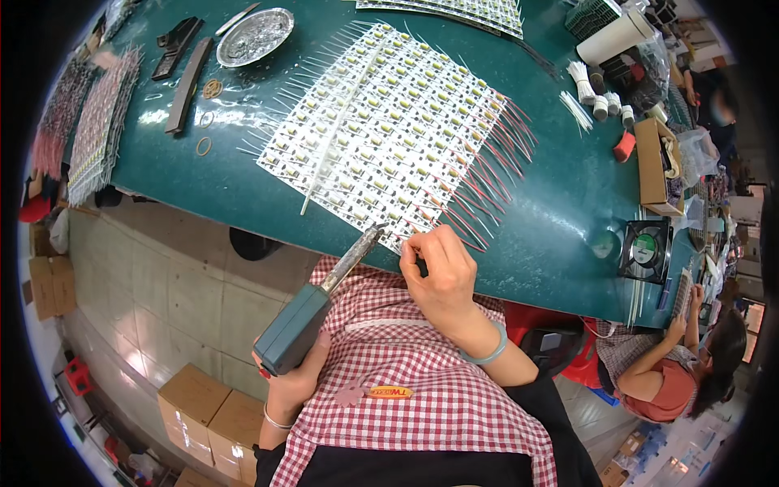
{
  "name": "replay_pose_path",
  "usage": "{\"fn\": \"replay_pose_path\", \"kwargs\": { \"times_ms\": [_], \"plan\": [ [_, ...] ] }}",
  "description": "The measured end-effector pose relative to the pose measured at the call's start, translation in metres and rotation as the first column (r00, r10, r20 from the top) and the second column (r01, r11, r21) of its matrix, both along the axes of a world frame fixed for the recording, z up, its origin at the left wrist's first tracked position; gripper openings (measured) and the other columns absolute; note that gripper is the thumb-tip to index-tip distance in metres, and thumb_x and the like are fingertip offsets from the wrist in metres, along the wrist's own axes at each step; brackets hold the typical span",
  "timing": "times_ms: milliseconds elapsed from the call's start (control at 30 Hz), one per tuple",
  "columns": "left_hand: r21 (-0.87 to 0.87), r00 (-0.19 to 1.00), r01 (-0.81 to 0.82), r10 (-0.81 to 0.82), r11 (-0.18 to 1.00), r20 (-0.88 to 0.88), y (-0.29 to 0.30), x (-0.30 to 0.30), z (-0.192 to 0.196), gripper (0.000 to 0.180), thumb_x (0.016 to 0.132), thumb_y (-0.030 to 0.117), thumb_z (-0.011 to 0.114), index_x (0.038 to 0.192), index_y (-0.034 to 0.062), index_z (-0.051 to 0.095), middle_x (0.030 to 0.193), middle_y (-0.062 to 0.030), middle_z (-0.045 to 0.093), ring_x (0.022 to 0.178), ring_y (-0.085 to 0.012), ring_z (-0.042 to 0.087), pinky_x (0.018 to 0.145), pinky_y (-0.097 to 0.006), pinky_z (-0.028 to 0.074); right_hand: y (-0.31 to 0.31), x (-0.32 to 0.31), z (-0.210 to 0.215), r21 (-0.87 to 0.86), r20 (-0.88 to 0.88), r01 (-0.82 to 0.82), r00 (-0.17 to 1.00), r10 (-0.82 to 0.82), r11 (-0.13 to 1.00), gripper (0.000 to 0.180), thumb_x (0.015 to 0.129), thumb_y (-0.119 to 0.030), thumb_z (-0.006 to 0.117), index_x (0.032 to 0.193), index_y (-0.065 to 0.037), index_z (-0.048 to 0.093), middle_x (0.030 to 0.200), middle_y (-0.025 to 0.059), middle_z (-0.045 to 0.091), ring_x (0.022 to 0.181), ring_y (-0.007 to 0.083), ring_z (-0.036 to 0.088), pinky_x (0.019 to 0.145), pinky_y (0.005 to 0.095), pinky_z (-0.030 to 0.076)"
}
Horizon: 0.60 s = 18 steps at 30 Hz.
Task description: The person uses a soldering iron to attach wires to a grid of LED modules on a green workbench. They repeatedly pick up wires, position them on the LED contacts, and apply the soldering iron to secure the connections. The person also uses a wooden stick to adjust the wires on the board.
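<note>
Apron: red-and-white checked cloth lies nearest, across the person's lap below the desk edge.
Left hand: left hand is wrapped tight round the teal grip of a soldering iron, metal tip angled up toward the desk edge.
Right hand: right hand is pinched on the near edge of the panel, fingers curled.
Panel: white panel of small circuit boards lies flat on the green desk, red wires fanning off its right side.
Handling: looks light, thin and somewhat bendy; the soldered leads seem fragile.
Hold: bare board edge, clear of wires; iron only by its grip.
</note>
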<state>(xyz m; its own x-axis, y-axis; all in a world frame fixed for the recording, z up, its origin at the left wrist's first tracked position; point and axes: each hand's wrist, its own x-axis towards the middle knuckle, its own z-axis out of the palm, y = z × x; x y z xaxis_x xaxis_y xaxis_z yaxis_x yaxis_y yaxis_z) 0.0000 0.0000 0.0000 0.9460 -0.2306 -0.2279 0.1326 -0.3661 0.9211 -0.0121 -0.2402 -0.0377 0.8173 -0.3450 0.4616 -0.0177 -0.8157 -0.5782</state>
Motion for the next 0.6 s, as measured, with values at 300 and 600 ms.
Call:
{"fn": "replay_pose_path", "kwargs": {
  "times_ms": [300, 600],
  "plan": [
    [-0.080, 0.998, -0.066, 0.066, 0.995, 0.000, -0.005, 0.003, 0.004, 0.021, 0.076, 0.004, 0.078, 0.094, -0.0054, 0.071, 0.083, -0.0107, 0.073, 0.067, -0.0159, 0.067, 0.062, -0.030, 0.053, -0.001, 0.000, 0.000, 0.010, -0.012, 0.003, 1.000, -0.003, 1.000, 0.016, 0.076, 0.001, 0.072, 0.083, -0.004, 0.058, 0.076, 0.0092, 0.050, 0.065, 0.0265, 0.056, 0.055, 0.0375, 0.046],
    [-0.117, 0.927, -0.225, 0.250, 0.967, 0.281, -0.007, 0.081, 0.028, 0.028, 0.080, -0.002, 0.076, 0.107, -0.0029, 0.069, 0.091, -0.0041, 0.070, 0.066, -0.0067, 0.059, 0.054, -0.021, 0.047, -0.007, -0.011, 0.012, 0.116, -0.148, -0.024, 0.988, 0.042, 0.993, 0.011, 0.083, -0.003, 0.070, 0.085, -0.004, 0.060, 0.079, 0.0103, 0.053, 0.068, 0.0291, 0.059, 0.057, 0.0392, 0.048]
  ]
}}
